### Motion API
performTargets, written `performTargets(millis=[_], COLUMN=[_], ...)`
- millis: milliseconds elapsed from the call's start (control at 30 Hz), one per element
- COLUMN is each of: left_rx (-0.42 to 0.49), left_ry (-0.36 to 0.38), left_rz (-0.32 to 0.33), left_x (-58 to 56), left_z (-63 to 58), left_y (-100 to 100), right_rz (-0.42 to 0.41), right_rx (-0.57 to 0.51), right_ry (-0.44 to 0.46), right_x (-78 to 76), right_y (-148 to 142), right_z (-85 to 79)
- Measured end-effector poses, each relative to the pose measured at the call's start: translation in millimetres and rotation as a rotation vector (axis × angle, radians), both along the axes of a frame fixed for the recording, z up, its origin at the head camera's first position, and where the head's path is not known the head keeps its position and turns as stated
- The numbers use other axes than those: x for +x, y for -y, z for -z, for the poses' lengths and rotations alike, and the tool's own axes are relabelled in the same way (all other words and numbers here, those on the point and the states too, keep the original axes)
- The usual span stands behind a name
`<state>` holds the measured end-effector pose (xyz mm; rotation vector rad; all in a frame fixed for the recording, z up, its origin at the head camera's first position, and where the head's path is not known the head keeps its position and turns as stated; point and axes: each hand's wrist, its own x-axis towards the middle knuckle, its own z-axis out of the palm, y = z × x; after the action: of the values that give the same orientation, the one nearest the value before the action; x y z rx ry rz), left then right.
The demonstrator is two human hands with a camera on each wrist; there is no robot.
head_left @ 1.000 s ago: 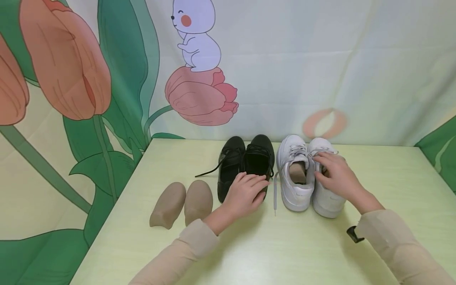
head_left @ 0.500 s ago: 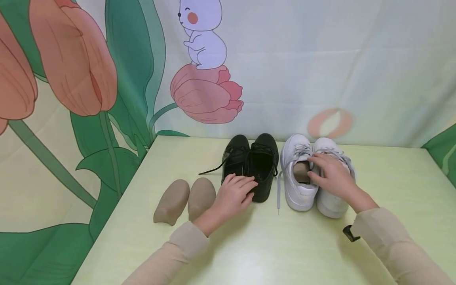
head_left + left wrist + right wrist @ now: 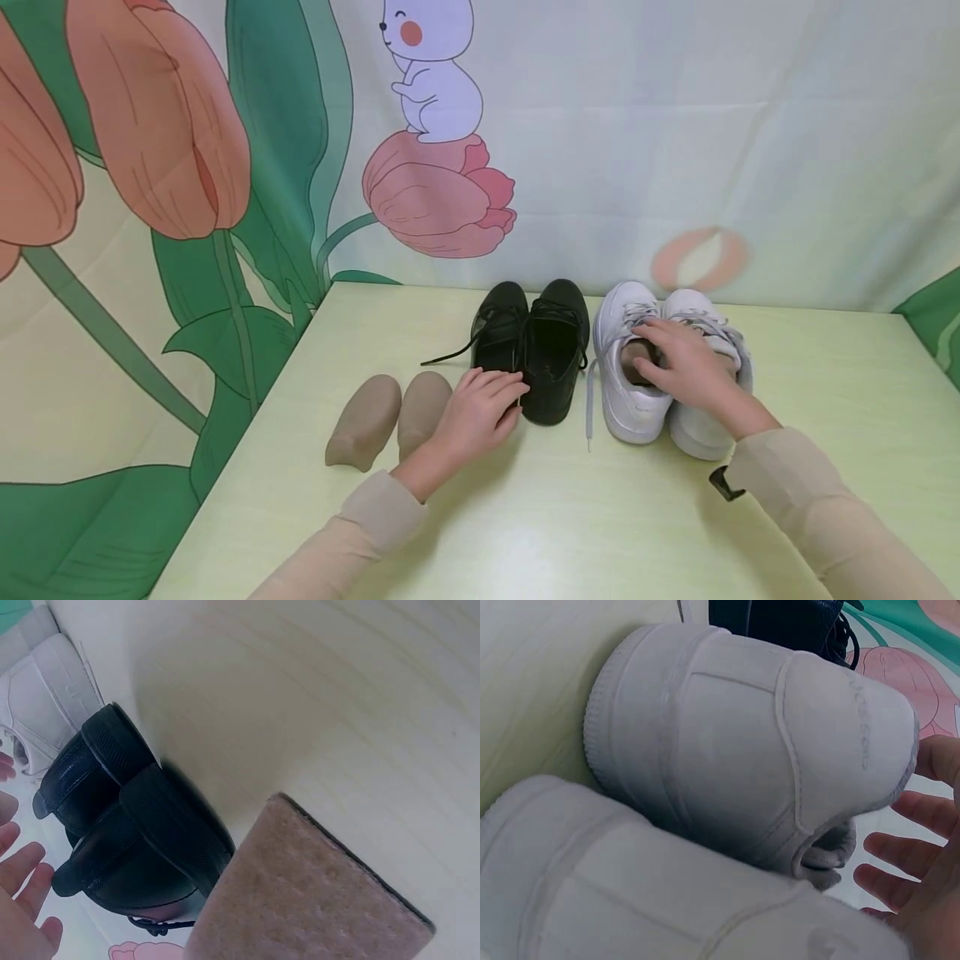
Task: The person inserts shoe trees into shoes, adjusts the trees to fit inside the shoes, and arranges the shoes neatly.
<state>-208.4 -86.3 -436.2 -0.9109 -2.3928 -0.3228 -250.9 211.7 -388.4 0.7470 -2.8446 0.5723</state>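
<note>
1. Your left hand [image 3: 483, 412] hovers at the heel end of the left black, smooth-sided lace-up shoe [image 3: 506, 302]; its grip is loose and holds nothing, and you cannot tell whether a fingertip touches the heel
2. The right black shoe [image 3: 553, 404] stands upright just beside its mate, toes towards the backdrop; one black lace [image 3: 446, 360] trails leftward
3. Your right hand [image 3: 686, 362] is over the openings of the white lace-up sneakers [image 3: 636, 421], fingers spread and relaxed, its grip around nothing; contact is unclear
4. Inside the left sneaker's opening a brown insert [image 3: 629, 357] shows, and a grey lace [image 3: 589, 417] hangs down on the pale yellow-green worktop [image 3: 540, 542]
5. Two taupe, rounded shoe-shaped inserts [image 3: 367, 417] lie left of the black pair, the right one partly behind your left forearm
6. A printed fabric backdrop [image 3: 570, 167] with tulips rises behind the worktop
</note>
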Motion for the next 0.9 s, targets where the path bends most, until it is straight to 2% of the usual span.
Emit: performTargets(millis=[133,367,667,900], left_rx=[-0.002,0.060,0.058,0.084], left_ry=[-0.014,-0.038,0.030,-0.025], left_rz=[-0.012,-0.018,-0.073,-0.087], left_x=[2.7,7.1,13.7,13.5], left_z=[-1.6,-0.2,1.6,9.5], left_y=[5.3,15.4,30.6,44.8], right_rz=[0.000,-0.005,-0.035,-0.045], right_rx=[0.002,0.017,0.008,0.006], right_ry=[0.006,0.021,-0.015,-0.028], right_x=[-0.4,-3.1,-6.8,-8.5], right_y=[4.1,7.2,13.9,16.7], right_z=[-0.2,1.1,2.0,3.2])
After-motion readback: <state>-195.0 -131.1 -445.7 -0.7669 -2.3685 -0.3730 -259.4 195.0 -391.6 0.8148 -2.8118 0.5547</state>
